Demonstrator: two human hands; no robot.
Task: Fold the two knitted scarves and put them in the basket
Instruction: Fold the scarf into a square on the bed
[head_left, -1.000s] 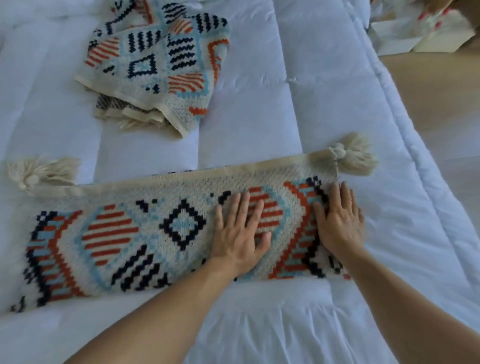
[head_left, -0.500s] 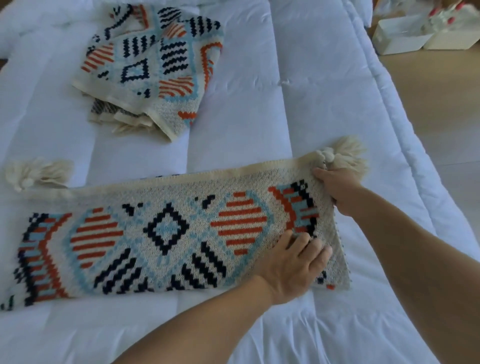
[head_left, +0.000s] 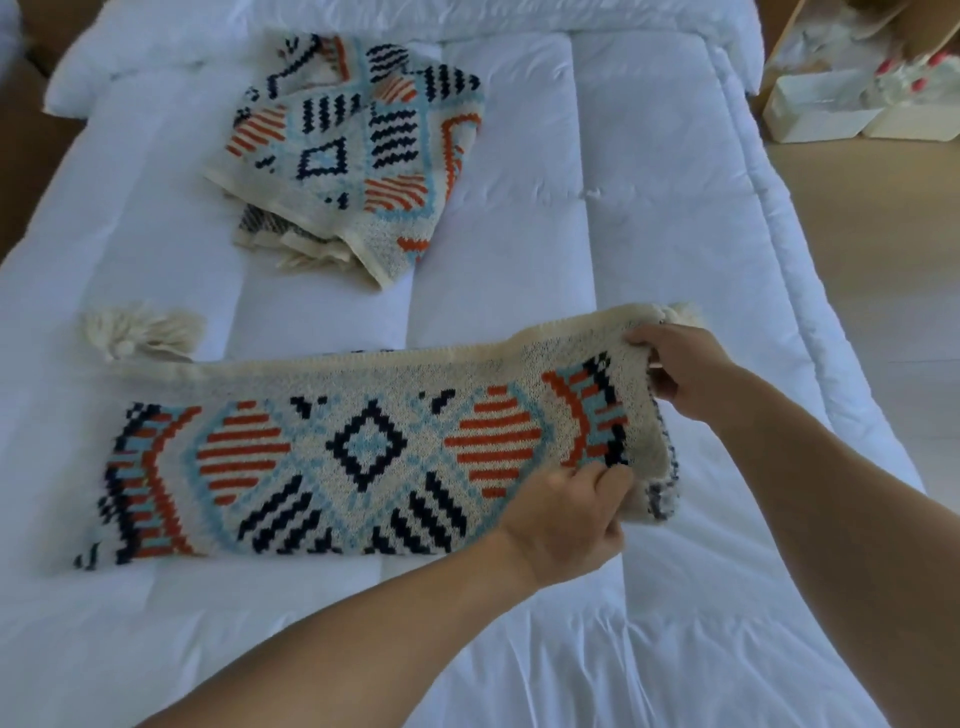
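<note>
A cream knitted scarf (head_left: 363, 447) with orange, navy and light-blue patterns lies as a long folded strip across the white bed. Its right end is lifted off the quilt. My left hand (head_left: 566, 519) pinches the near right corner of it. My right hand (head_left: 680, 369) grips the far right corner beside a cream tassel (head_left: 675, 314). Another tassel (head_left: 135, 332) lies at the far left end. A second scarf (head_left: 358, 150) of the same pattern sits roughly folded farther back on the bed. No basket is in view.
The white quilted bed (head_left: 597, 223) fills most of the view, its right edge running along a wooden floor (head_left: 883, 270). White boxes (head_left: 826, 109) with small red-tipped items stand on the floor at the top right. A pillow lies at the top left.
Both hands went from pressing flat on the scarf to gripping its right-end corners. The right end has risen off the bed and curls slightly leftward.
</note>
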